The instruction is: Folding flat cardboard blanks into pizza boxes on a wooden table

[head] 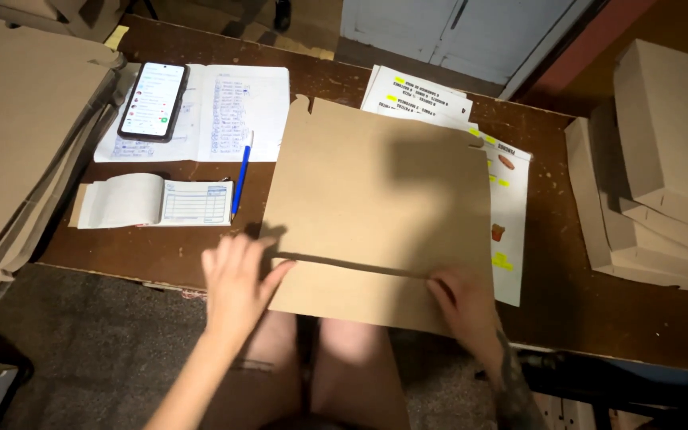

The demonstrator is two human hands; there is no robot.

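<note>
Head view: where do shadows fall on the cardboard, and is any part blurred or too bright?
Head view: a broad soft shadow darkens the upper right of the flat cardboard sheet; the lit phone screen is the brightest spot; the left hand and right hand look slightly soft; corners fall dark.

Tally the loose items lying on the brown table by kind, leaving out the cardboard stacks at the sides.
Flat cardboard sheet, under both hands: 1
Phone: 1
Blue pen: 1
Open notebook: 1
Receipt book: 1
Total: 5

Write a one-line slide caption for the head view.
Both hands, left and right, press the near flap of a flat cardboard sheet on a brown table beside a phone.
</note>
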